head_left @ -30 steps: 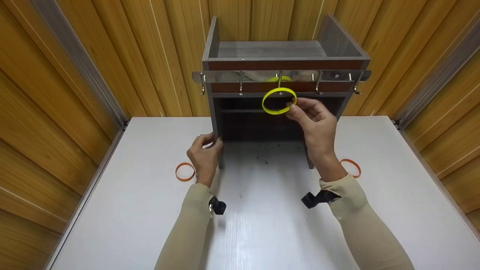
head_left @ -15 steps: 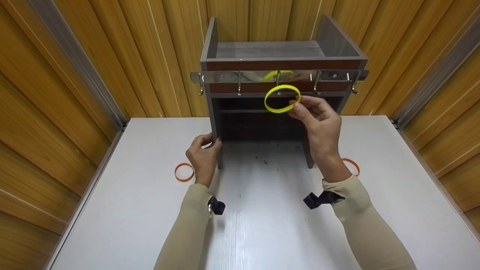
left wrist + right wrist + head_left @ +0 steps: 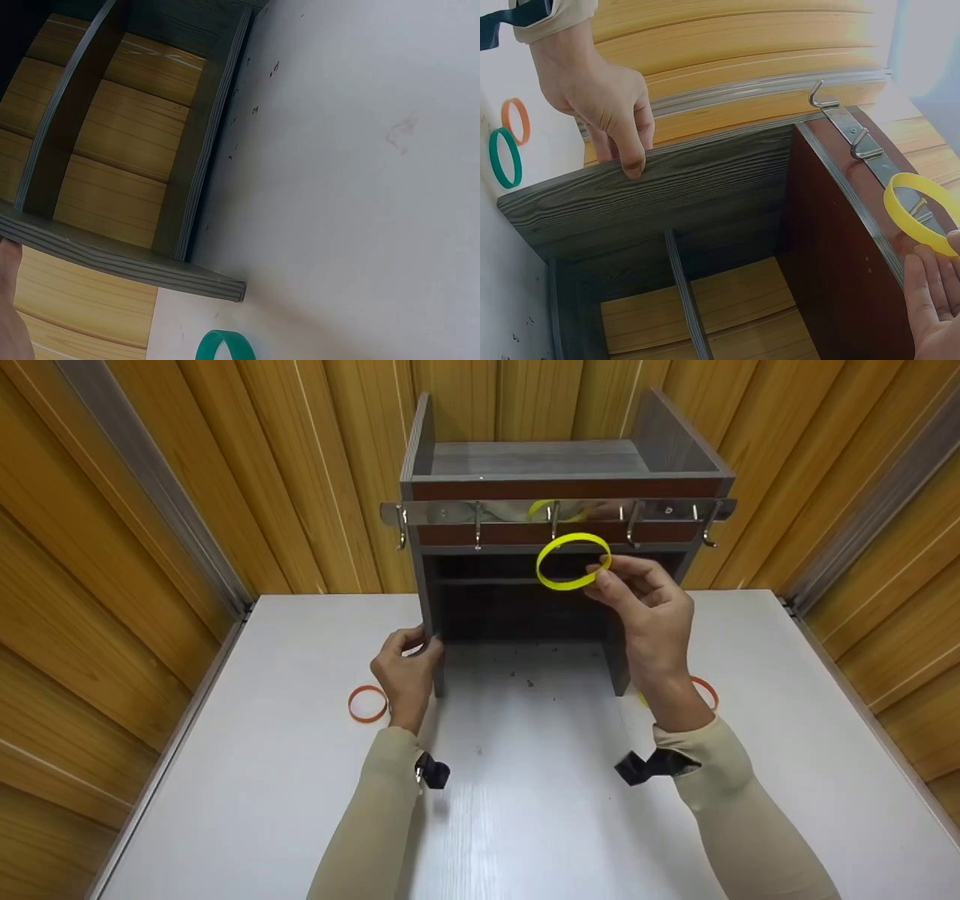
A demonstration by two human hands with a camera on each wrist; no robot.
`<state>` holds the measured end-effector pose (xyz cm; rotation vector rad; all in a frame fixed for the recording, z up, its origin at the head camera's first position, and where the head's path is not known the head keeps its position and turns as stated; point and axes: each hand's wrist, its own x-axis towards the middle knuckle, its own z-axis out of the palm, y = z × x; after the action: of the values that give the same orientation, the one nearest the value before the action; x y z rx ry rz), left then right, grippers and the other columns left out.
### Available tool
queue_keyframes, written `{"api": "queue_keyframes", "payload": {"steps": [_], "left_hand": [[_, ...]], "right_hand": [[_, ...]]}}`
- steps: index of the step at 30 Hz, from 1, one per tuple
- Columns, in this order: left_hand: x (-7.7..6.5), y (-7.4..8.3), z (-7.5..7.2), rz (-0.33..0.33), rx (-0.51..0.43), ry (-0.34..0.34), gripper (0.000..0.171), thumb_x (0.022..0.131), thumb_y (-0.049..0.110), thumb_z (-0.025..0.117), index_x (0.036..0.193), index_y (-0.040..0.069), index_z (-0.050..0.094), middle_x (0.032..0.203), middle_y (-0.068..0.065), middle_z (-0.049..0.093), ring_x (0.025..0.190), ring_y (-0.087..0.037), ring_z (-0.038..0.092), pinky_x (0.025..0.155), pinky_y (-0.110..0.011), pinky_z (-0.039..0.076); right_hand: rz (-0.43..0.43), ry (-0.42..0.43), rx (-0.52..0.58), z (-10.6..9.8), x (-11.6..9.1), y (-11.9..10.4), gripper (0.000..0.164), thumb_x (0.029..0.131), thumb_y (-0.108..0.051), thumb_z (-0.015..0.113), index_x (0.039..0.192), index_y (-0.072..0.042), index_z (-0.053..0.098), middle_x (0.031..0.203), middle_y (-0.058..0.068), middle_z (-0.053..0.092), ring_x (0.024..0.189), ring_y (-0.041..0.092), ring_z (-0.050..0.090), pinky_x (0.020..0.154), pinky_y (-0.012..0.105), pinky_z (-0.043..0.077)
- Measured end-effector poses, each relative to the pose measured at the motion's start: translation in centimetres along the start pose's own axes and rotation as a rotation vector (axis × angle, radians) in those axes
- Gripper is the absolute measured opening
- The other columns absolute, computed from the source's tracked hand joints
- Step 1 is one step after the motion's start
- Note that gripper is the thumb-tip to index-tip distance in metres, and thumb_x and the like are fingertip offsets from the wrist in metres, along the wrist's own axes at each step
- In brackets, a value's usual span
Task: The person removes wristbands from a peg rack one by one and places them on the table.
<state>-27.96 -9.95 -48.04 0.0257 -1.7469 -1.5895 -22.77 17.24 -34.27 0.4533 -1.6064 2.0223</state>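
Note:
My right hand [image 3: 654,622] pinches a yellow wristband [image 3: 564,586] between thumb and fingers, in front of a grey wooden shelf unit [image 3: 540,457]. A metal hook rail [image 3: 502,513] runs across its front. The wristband appears apart from the middle hook [image 3: 553,521] and just below it to the right. My left hand [image 3: 407,671] grips the edge of the unit's left side panel, thumb on the inner face in the right wrist view. Beside that hand, an orange wristband [image 3: 350,705] lies on the table, with a green wristband [image 3: 495,161] near it.
Another orange wristband [image 3: 714,694] lies right of my right wrist, which partly hides it. A sliver of yellow [image 3: 643,699] shows behind that wrist. Dark specks [image 3: 529,683] dot the white table [image 3: 480,810]. Wood-patterned walls [image 3: 262,472] enclose the back and sides.
My right hand has drifted right with the yellow wristband, away from the middle hook, and the wristband's tilt has changed slightly. My left hand stays on the side panel.

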Motion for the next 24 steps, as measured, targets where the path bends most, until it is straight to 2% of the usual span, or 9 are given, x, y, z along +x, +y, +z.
{"api": "queue_keyframes", "payload": {"steps": [7,14,24], "left_hand": [[0.0,0.0,0.0,-0.014,0.001,0.000,0.018,0.075,-0.008,0.085,0.091,-0.002,0.079,0.091,-0.009,0.077,0.087,-0.025,0.074,0.075,-0.032,0.066],[0.0,-0.2,-0.1,-0.002,-0.002,0.004,0.017,0.075,-0.008,0.086,0.091,-0.002,0.079,0.091,-0.009,0.077,0.086,-0.025,0.074,0.075,-0.036,0.067],[0.1,-0.1,-0.1,-0.015,0.015,-0.001,0.018,0.076,-0.007,0.086,0.092,-0.002,0.079,0.092,-0.010,0.077,0.087,-0.025,0.074,0.076,-0.034,0.067]], "right_hand": [[0.001,0.000,-0.018,-0.5,-0.5,0.0,0.025,0.097,-0.001,0.075,0.120,0.008,0.070,0.115,0.025,0.070,0.100,0.030,0.073,0.091,0.038,0.064],[0.020,0.009,-0.020,-1.2,-1.0,0.4,0.024,0.096,0.001,0.076,0.118,0.009,0.070,0.114,0.025,0.071,0.099,0.030,0.073,0.089,0.038,0.064],[0.063,0.033,-0.055,-3.0,-1.7,1.1,0.024,0.096,0.002,0.075,0.119,0.009,0.069,0.115,0.022,0.070,0.100,0.028,0.074,0.090,0.036,0.064]]}}
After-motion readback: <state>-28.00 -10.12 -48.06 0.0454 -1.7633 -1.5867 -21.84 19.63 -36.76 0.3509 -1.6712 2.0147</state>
